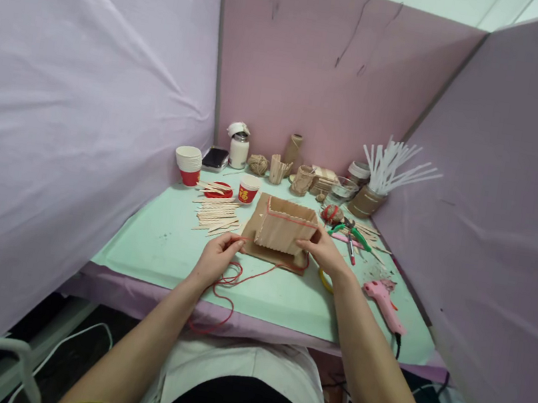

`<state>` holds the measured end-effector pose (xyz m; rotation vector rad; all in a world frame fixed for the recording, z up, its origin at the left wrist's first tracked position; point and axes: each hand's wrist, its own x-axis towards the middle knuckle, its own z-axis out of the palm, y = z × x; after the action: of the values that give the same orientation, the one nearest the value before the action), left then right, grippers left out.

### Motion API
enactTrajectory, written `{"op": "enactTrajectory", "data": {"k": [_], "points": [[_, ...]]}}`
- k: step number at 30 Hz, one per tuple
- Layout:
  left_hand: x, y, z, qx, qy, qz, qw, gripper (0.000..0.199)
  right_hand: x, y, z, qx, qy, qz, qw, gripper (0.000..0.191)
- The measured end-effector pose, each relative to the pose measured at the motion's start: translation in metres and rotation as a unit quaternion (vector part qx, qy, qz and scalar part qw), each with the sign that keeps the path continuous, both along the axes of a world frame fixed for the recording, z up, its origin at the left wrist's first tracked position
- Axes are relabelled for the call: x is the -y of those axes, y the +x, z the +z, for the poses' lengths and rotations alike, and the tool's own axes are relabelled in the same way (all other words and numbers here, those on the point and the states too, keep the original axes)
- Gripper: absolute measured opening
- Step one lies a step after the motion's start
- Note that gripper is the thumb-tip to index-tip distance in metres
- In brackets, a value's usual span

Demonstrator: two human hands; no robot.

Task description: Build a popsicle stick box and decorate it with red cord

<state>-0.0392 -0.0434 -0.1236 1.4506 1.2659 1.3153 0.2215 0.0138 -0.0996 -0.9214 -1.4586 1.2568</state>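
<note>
yarn [263,273], thin red, pinched in my left hand [217,258]; my right hand [325,250] clasps right end of pale wooden-stick box [282,232], centre, over brown cardboard [253,223]. slack near loops could snag; hard tug could tilt box.

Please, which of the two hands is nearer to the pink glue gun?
The right hand: it holds the wooden box at its right end, and the pink glue gun lies to its right. The left hand pinches red string left of the box, farther away.
</note>
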Motion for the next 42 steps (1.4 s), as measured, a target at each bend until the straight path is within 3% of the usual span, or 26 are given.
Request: {"op": "enactTrajectory", "data": {"k": [7,10,13,16,19,21,26,31,37,42], "points": [[0.010,0.006,0.008,0.012,-0.019,0.000,1.000,0.025,0.006,-0.003,-0.001,0.063,0.023,0.009,0.998,0.085],[0.025,0.015,0.014,0.039,-0.043,-0.027,0.998,0.025,0.026,0.001,0.002,0.107,0.082,-0.106,0.985,0.083],[0.041,0.029,0.021,0.062,-0.075,-0.080,0.992,0.026,0.062,-0.007,0.011,0.118,0.138,-0.219,0.959,0.052],[0.054,0.044,0.031,0.064,-0.076,-0.131,0.986,0.026,0.100,-0.027,0.022,0.181,0.181,-0.141,0.956,0.021],[0.063,0.056,0.038,0.060,-0.068,-0.155,0.984,0.024,0.121,-0.041,0.029,0.235,0.211,-0.103,0.943,0.012],[0.067,0.060,0.040,0.066,-0.071,-0.170,0.981,0.023,0.127,-0.040,0.031,0.252,0.217,-0.121,0.935,0.017],[0.073,0.059,0.045,0.083,-0.102,-0.187,0.973,0.031,0.132,-0.017,0.039,0.176,0.160,-0.222,0.946,0.018],[0.078,0.066,0.052,0.085,-0.079,-0.189,0.975,0.024,0.140,-0.014,0.042,0.069,0.055,-0.197,0.977,0.022],[0.076,0.085,0.049,0.135,-0.033,-0.075,0.987,0.018,0.140,-0.029,0.028,-0.029,0.013,-0.252,0.967,0.025],[0.072,0.093,0.043,0.117,-0.016,-0.049,0.992,0.017,0.143,-0.041,0.026,-0.044,0.034,-0.196,0.979,0.016]]}}
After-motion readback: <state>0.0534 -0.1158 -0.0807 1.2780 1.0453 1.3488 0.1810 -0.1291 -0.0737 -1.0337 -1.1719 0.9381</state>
